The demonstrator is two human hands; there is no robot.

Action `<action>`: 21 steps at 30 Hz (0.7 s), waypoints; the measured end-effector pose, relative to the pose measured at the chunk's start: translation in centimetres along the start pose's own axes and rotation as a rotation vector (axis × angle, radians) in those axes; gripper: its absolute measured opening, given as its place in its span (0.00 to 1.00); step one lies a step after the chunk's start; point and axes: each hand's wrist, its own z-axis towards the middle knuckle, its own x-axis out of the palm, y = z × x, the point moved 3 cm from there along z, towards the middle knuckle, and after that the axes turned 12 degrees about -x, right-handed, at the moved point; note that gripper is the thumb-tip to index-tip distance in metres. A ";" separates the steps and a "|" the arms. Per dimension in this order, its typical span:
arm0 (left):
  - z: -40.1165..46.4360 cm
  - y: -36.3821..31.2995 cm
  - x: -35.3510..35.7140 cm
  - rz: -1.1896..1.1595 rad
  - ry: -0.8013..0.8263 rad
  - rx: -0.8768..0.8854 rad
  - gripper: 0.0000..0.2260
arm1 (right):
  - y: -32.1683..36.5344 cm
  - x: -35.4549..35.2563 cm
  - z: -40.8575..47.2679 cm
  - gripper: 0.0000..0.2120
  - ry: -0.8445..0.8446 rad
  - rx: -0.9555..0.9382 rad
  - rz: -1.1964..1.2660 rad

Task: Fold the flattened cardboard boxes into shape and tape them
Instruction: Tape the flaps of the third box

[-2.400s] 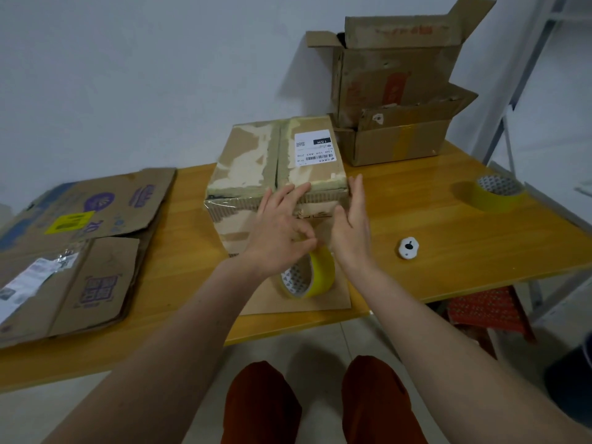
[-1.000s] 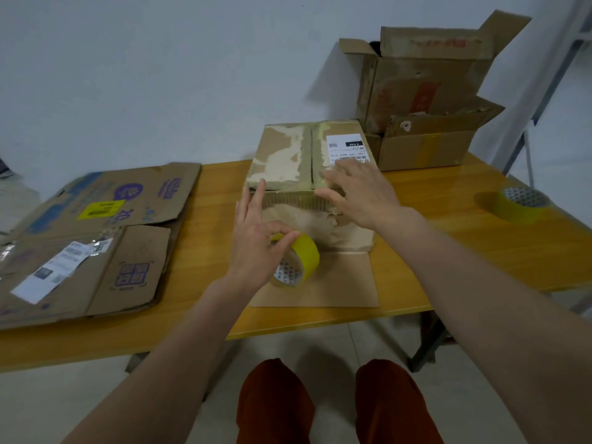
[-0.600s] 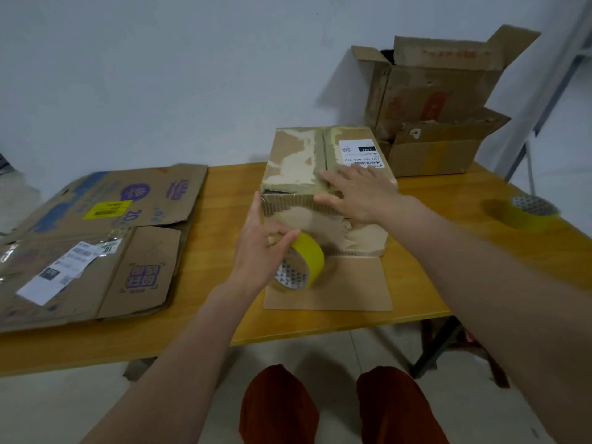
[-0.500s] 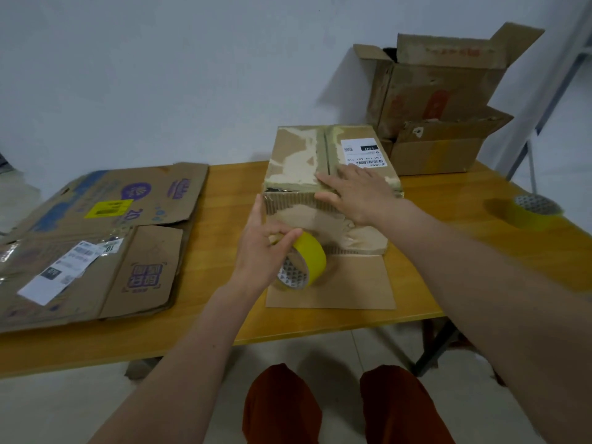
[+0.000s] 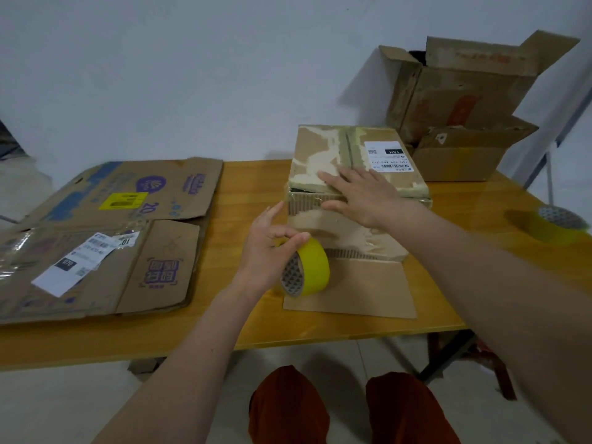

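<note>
The box (image 5: 357, 184) stands in the middle of the surface (image 5: 243, 184), already folded into shape, its top flaps closed with the seam running away from the person. One near flap (image 5: 349, 286) lies flat on the surface, toward the person.

The right hand (image 5: 368, 198) lies flat on the box top, fingers straight and spread, thumb over the near edge. It most likely presses there to keep the two flaps down and level, and to stop the box from sliding while tape is drawn across it.

The left hand (image 5: 267, 248) pinches the yellow tape roll (image 5: 306, 267) at its top rim between thumb and curled fingers, with one finger pointing up toward the box's near left corner. The roll stands on edge just in front of the box, over the flat flap, its open core turned toward the person. Held that way it can turn and pay out a strip; whether a strip already runs from it to the box cannot be told.

Left of the box, flattened boxes (image 5: 105, 232) lie stacked, apparently waiting their turn. Far right, open boxes (image 5: 464, 113) sit against the wall, and a second roll (image 5: 555, 224) rests alone near the right edge, well apart from the work.
</note>
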 end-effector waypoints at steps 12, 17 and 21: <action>0.1 3.4 -2.1 -0.179 -0.097 -0.113 0.14 | 2.8 -0.3 2.6 0.30 -0.025 -0.077 0.078; 0.0 3.2 -3.0 -0.179 -0.133 -0.140 0.10 | 4.4 -1.7 4.1 0.29 -0.074 -0.090 0.176; -0.2 3.5 -3.0 -0.201 -0.137 -0.142 0.13 | 4.8 -1.1 4.2 0.25 -0.102 -0.094 0.168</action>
